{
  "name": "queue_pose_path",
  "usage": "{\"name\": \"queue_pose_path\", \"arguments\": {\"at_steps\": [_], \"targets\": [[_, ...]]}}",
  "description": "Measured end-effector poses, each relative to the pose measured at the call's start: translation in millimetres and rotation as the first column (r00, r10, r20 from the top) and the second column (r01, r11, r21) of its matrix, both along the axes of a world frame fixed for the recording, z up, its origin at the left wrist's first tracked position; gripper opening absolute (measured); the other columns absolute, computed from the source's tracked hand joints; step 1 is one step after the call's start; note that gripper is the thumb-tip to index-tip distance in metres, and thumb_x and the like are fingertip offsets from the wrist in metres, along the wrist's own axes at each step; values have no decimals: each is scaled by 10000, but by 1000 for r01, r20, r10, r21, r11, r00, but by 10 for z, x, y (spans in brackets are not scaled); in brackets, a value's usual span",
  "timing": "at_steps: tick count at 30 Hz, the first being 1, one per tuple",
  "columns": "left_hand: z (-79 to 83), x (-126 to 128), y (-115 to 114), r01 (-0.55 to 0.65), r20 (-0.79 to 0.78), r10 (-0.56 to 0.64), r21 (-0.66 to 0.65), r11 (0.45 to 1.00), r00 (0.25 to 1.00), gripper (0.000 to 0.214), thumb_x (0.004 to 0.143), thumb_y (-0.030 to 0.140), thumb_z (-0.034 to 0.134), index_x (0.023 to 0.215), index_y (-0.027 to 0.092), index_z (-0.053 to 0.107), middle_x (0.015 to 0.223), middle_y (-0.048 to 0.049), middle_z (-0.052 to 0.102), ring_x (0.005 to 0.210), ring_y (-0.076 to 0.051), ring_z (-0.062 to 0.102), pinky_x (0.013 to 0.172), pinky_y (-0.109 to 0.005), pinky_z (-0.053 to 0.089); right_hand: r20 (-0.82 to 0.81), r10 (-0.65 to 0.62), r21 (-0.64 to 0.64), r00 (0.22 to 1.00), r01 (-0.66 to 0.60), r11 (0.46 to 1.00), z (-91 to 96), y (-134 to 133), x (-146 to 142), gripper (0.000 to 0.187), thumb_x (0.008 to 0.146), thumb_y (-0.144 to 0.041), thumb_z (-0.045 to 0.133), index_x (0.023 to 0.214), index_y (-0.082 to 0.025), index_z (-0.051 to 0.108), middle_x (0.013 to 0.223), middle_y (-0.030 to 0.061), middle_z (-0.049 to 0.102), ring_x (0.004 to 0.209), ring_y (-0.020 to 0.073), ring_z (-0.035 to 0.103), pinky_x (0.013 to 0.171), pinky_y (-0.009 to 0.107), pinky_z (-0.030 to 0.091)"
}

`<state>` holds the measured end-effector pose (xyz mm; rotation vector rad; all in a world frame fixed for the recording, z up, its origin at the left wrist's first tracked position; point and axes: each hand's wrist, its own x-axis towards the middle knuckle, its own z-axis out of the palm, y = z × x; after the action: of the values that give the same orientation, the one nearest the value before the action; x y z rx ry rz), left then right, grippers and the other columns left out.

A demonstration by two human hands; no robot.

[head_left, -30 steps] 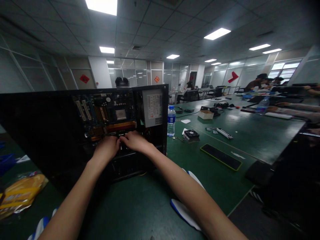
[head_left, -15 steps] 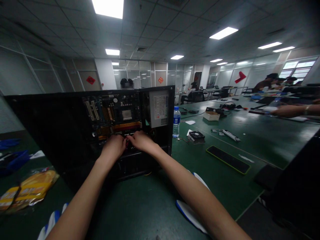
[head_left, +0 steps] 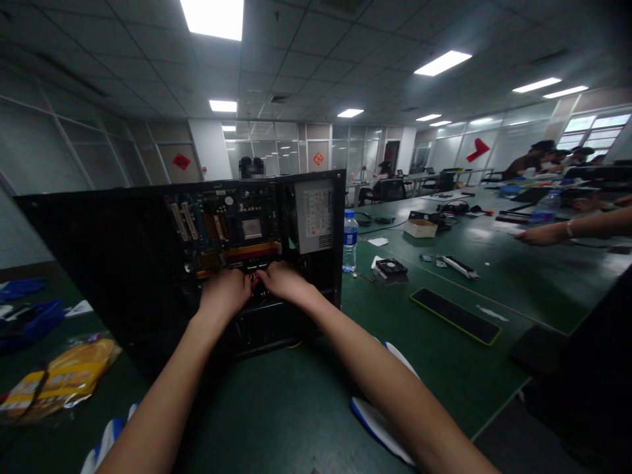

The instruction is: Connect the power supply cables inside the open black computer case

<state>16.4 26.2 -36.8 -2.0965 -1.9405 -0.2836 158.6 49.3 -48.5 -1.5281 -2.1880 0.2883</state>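
Observation:
A black computer case (head_left: 99,243) stands upright in front of me with its side off. Inside it show a motherboard (head_left: 237,212) with slots and, at the upper right, a power supply (head_left: 315,214) with a white label. Both hands reach into the lower part, below the yellow and red memory slots (head_left: 251,250). My left hand (head_left: 226,293) and my right hand (head_left: 282,280) are closed, fingertips close together on a small bundle of red cables (head_left: 255,280). The cable ends are hidden behind the fingers.
Right of the case stand a water bottle (head_left: 349,242), a small fan (head_left: 391,267) and a black panel with a yellow-green edge (head_left: 455,315). White-and-blue gloves (head_left: 378,424) lie near my forearms; a yellow packet (head_left: 69,372) lies left. Another person's hand (head_left: 546,234) reaches in at far right.
Both hands stay at the same spot in the case, and more of the red cables shows between them. The other person's hand at far right has shifted left and down.

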Motion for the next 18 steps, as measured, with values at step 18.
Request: {"name": "queue_pose_path", "arguments": {"at_steps": [18], "targets": [[-18,-63,26,-45,64,47,-41,998,997,456,915,398,351,925,144,729,957,-197,735,888,-322,699,709,-354,507,42,46,-26,998,-45,999,-64,72,17,356,962,-262,431,1024,-79,730,1018,227,725,949,294,702,720,296,499]]}}
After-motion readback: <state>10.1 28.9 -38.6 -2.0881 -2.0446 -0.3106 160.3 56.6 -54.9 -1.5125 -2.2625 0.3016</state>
